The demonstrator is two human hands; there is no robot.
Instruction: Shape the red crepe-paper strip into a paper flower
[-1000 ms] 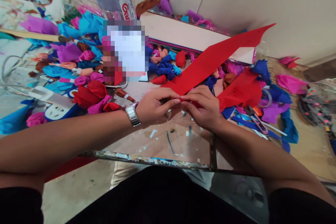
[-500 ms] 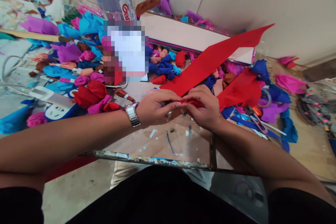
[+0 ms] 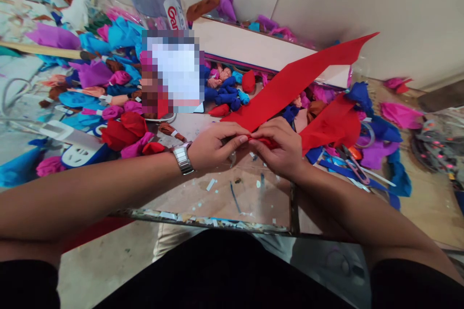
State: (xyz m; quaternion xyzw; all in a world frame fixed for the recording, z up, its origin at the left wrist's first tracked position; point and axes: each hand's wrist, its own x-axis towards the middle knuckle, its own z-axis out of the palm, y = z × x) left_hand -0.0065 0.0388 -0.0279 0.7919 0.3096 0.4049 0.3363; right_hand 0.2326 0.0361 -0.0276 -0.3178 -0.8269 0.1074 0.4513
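Red material is pinched btwn fingertips of my L hand & R hand, grips close tog. nr the table's front. Just behind: long red strip, can't tell if joined, w/ blue bundles nearby.

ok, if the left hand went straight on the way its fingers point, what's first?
Left hand: the pinched red fabric, then almost immediately the right hand; any gap is hard to judge.
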